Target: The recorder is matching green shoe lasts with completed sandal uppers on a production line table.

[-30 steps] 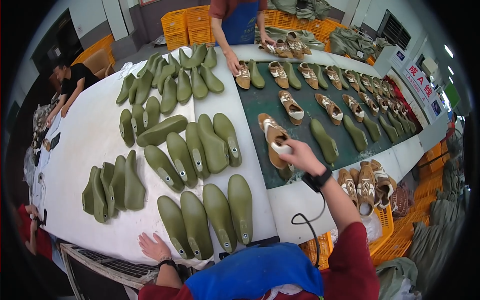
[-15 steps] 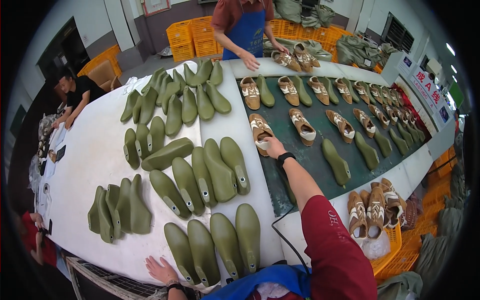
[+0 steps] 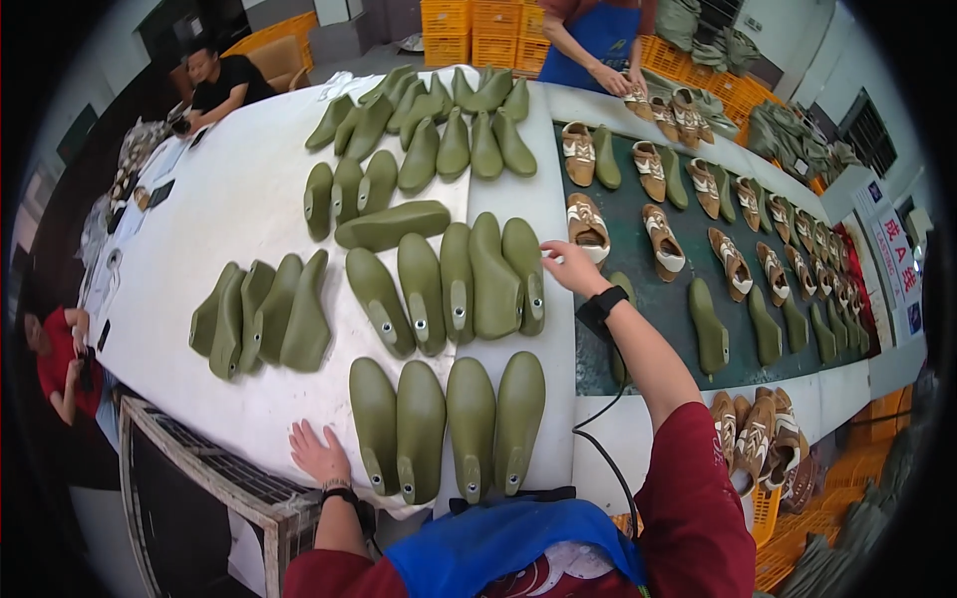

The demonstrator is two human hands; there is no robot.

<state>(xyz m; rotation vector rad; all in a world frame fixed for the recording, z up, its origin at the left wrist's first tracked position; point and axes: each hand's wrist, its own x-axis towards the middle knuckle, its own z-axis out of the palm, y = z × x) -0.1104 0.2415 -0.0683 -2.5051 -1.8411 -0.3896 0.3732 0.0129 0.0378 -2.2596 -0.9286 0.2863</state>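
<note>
My left hand (image 3: 320, 455) lies flat on the white tabletop, fingers spread, holding nothing. It rests left of a front row of green shoe lasts (image 3: 422, 431). My right hand (image 3: 570, 267) is pinched closed above the border between the white table and the dark green belt. A small whitish bit shows at its fingertips, too small to name. Just beyond that hand stands a brown-and-white sneaker (image 3: 588, 227) on the belt, apart from the fingers. Left of the hand is a green last (image 3: 524, 271) in the middle row.
More lasts (image 3: 436, 152) are grouped on the white table (image 3: 229, 179). The belt (image 3: 653, 329) carries rows of sneakers and lasts. Across it, a person in a blue apron (image 3: 592, 45) handles sneakers. More sneakers (image 3: 758, 434) are piled at right by orange crates (image 3: 797, 543). Two people sit at left.
My right hand has left the near sneaker's heel and drawn left toward the lasts. The view has turned left. The co-worker's hands have come together on a sneaker. My left hand stays flat.
</note>
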